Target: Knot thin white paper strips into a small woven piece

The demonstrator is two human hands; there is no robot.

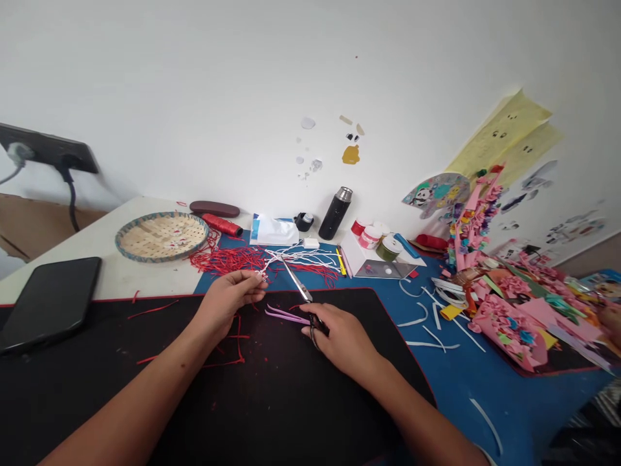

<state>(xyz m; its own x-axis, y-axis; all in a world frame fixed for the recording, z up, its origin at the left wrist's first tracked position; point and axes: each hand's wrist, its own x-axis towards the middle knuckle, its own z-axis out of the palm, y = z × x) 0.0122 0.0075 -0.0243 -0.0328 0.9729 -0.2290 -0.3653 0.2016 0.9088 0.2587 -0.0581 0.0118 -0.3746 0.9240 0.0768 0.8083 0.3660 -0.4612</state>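
Here's a white wall [204, 84] dominating the scene, dotted with scuffs and stuck-on bits, yellow paper [504, 139] taped up on the right! Over on the left, a black power strip [46, 147] sits above brown cardboard [33, 226], with a white tabletop [116, 278] running along below.

Scissors [295, 281]: steel, blades closed, tips pointing away from me, handles inside my right fingers [323, 327].
Tweezers [286, 315]: pale purple, points aimed left, back end running under my right fingers.
White paper strip [261, 277]: thin, curled, pinched in my left fingers [245, 285].
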